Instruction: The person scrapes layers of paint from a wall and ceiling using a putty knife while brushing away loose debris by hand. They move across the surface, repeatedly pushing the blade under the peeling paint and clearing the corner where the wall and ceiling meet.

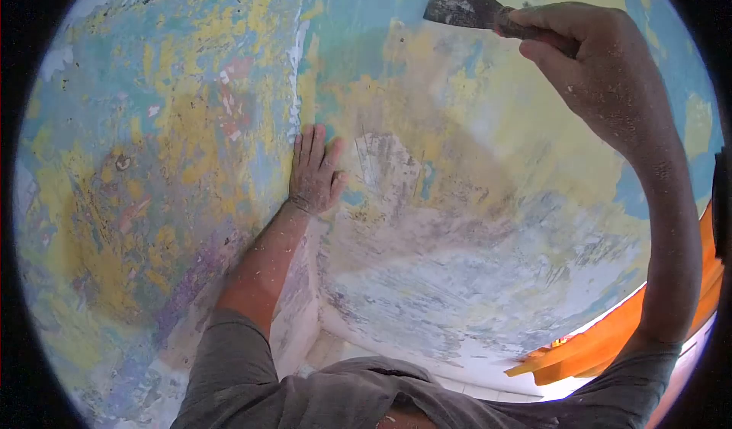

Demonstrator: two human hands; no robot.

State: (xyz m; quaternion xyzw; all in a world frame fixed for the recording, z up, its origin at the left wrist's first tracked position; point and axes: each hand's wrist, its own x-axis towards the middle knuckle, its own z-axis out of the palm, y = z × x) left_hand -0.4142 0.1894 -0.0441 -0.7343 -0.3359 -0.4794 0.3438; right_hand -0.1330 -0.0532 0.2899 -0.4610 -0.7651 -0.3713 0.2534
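Note:
My right hand is raised at the upper right, its fingers wrapped round the handle of a putty knife. The wide, stained metal blade points left, over the turquoise and yellow wall; whether its edge touches the surface I cannot tell. Near the wall corner, left of centre, my left hand lies flat with its fingers apart and pointing up. It holds nothing. Pale flecks dot both forearms. Old layers of yellow, blue, pink and white paint show in patches on both walls.
A vertical corner line of chipped white divides the two walls. Orange cloth hangs at the lower right, beside my right arm. Pale floor shows at the bottom, below the walls.

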